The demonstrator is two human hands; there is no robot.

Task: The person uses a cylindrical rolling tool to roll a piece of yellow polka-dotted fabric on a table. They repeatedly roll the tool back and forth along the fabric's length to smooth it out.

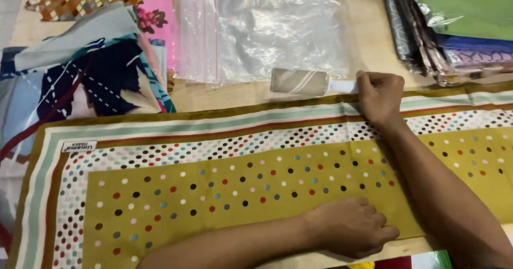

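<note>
A wooden table (368,28) is crowded with clear plastic bags (267,28) and fabric. Mid-frame, the right hand (380,95) fists a lint roller (299,81) at the dotted mustard scarf's (240,183) upper border; the left hand (352,227) presses flat on its lower edge.

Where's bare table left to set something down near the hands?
Bare wood shows between the clear plastic bags and the packaged fabric stack, above the right hand gripping the lint roller. The left hand presses the dotted scarf. Loose fabrics crowd the left.
</note>
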